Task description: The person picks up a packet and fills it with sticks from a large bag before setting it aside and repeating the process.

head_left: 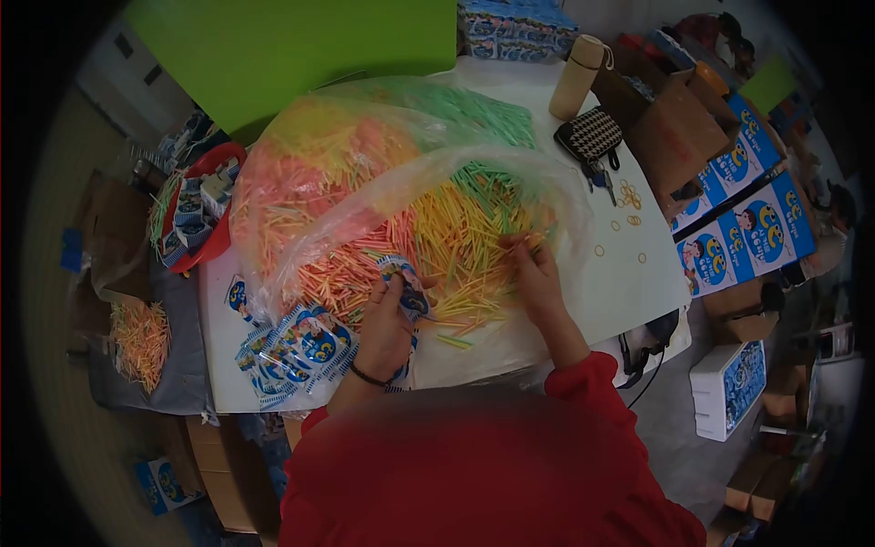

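My left hand (pixel 386 321) is closed around a small blue-and-white printed packet (pixel 402 273), its upper end standing out above the fingers. Thin coloured sticks (pixel 460 242) in pink, yellow and green fill a large clear plastic bag (pixel 319 196) spread open before me. At the right side of this heap, my right hand (pixel 536 273) has its fingertips pinched together among the sticks; what lies between them is too small to make out. More flat packets (pixel 305 346) lie in a pile left of my left hand, partly under that forearm.
A red basin (pixel 215 239) with packets stands at the left, above a smaller stick pile (pixel 139 342). Rubber bands (pixel 629 196), a checked pouch (pixel 590 137) and a beige bottle (pixel 577 77) are on the white table (pixel 629 287). Printed cartons (pixel 747 232) are stacked at the right.
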